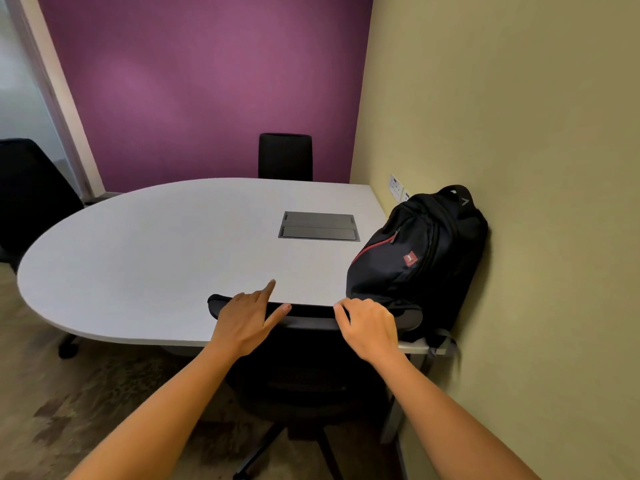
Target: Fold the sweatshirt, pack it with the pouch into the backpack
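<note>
A black backpack (415, 258) with a red zip line and a red logo patch stands upright on the right end of the table, leaning on the yellow wall, its zips closed. My left hand (242, 320) rests on the top edge of a black chair back (308, 315), fingers apart and the index finger stretched out over the table edge. My right hand (369, 327) curls over the same chair back, close to the backpack's base. No sweatshirt or pouch shows in view.
The grey rounded table (156, 244) has a dark cable hatch (318, 226) set in its top. A black chair (285, 155) stands at the far side, another (31, 188) at the left. Wall sockets (396, 185) sit behind the backpack.
</note>
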`<action>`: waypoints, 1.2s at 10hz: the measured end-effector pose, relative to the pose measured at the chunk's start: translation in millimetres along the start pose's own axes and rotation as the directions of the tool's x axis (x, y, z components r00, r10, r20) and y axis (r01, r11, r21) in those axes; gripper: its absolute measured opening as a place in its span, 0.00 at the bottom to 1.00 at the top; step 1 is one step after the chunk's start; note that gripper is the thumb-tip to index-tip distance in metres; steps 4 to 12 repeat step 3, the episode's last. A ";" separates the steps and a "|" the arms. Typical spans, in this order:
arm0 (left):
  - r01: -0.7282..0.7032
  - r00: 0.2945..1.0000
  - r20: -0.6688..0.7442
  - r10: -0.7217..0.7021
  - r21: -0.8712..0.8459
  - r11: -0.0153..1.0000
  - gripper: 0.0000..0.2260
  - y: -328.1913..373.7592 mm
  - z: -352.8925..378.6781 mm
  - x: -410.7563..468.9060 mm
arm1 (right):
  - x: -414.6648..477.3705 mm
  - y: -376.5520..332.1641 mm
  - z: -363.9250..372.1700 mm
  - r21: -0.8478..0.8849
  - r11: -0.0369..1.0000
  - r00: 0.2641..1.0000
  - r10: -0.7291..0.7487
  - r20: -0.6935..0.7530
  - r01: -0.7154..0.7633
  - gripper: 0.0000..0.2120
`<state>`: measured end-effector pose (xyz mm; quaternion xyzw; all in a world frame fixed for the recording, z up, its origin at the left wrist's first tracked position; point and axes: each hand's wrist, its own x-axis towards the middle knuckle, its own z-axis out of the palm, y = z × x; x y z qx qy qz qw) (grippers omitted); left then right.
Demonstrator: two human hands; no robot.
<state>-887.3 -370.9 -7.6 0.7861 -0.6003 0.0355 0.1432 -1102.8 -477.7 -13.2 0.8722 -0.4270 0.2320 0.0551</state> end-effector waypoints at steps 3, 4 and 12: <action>0.164 0.986 0.044 -0.163 -0.012 0.986 0.32 12.3 2.8 -4.7 | -1.4 -4.6 4.8 -0.077 0.994 0.966 0.094 0.242 -0.077 0.31; 0.164 0.986 0.044 -0.163 -0.012 0.986 0.32 12.3 2.8 -4.7 | -1.4 -4.6 4.8 -0.077 0.994 0.966 0.094 0.242 -0.077 0.31; 0.164 0.986 0.044 -0.163 -0.012 0.986 0.32 12.3 2.8 -4.7 | -1.4 -4.6 4.8 -0.077 0.994 0.966 0.094 0.242 -0.077 0.31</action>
